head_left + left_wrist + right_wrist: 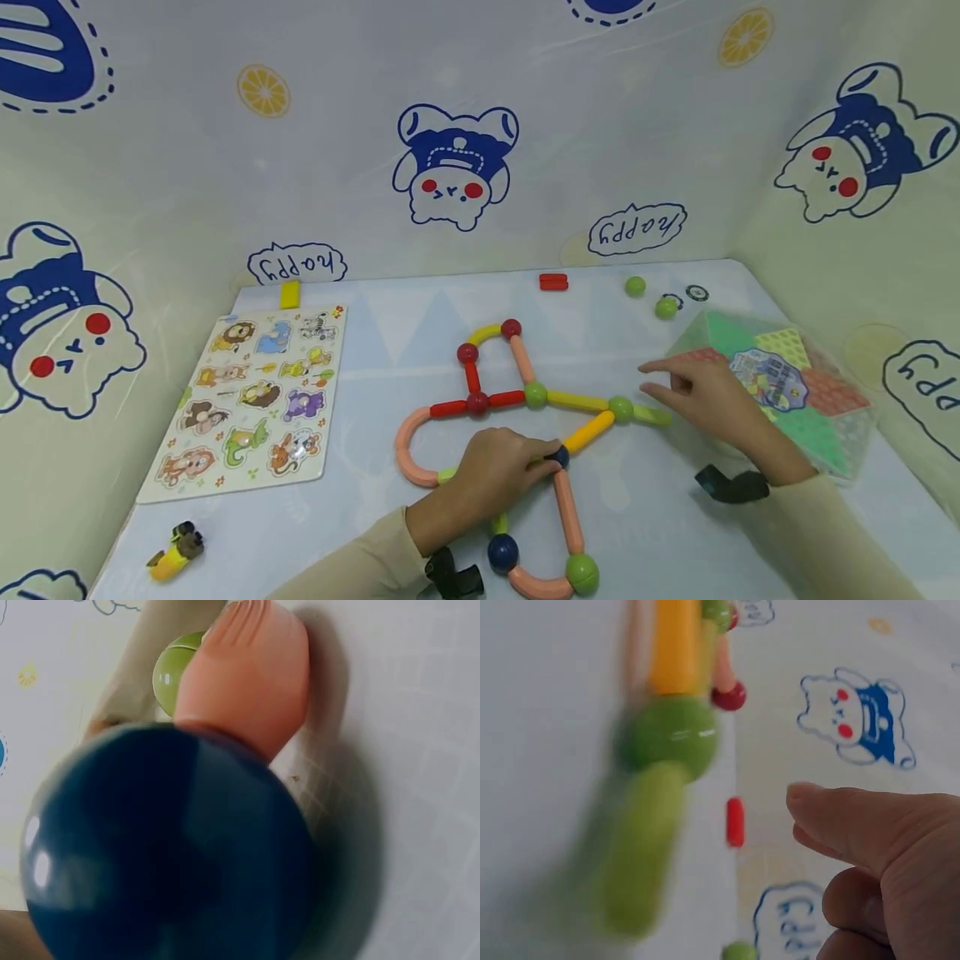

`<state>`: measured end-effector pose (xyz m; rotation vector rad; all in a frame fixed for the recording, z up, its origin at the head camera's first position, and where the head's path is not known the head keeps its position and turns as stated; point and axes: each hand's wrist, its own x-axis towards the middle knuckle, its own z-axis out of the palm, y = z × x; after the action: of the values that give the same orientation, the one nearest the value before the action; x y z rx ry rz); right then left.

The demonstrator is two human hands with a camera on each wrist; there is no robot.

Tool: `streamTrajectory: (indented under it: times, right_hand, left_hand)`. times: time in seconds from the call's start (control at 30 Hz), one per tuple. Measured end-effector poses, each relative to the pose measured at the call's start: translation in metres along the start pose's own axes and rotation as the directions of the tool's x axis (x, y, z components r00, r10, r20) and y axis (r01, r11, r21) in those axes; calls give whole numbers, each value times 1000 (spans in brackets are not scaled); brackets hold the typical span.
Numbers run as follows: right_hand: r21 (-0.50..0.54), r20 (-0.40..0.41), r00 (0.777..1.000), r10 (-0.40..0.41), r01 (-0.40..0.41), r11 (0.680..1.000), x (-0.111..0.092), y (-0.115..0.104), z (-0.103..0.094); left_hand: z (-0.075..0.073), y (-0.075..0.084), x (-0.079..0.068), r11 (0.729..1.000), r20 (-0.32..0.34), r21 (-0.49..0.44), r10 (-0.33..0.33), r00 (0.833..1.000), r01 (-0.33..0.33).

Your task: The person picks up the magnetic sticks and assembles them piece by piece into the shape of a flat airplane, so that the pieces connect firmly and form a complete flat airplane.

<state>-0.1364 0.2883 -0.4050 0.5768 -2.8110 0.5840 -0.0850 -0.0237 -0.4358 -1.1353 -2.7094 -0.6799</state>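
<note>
A figure of coloured balls and rods lies flat on the table. My left hand [491, 475] pinches a dark blue ball [558, 456] between thumb and fingers, where an orange-yellow rod [589, 432] and a straight peach rod [568, 512] meet. Below that hand are another blue ball [502, 552], large in the left wrist view, a curved peach rod [542, 584] and a green ball [582, 573]. My right hand [701, 400] hovers with nothing held, thumb and index finger apart. Closest to it is a light green rod [652, 415] joined to a green ball [621, 408].
At left lies an animal puzzle board [255, 400], with a yellow block [290, 294] behind it and a small yellow toy [176, 552] in front. A clear box of coloured pieces [787, 383] stands at right. Red rods [553, 282] and loose green balls [635, 287] lie at the back.
</note>
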Motion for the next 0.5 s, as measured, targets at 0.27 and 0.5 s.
streamTrajectory:
  times: [0.27,0.5]
  right_hand:
    - [22,163,986,28,-32,999,135,4,5]
    - [-6,263,956,128,-131,991,208,15,37]
  left_hand:
    - [1,-3,-1,1000,-25,14,12,1000,-12]
    - [4,-4,-1,1000,-33,18,25,999,-24]
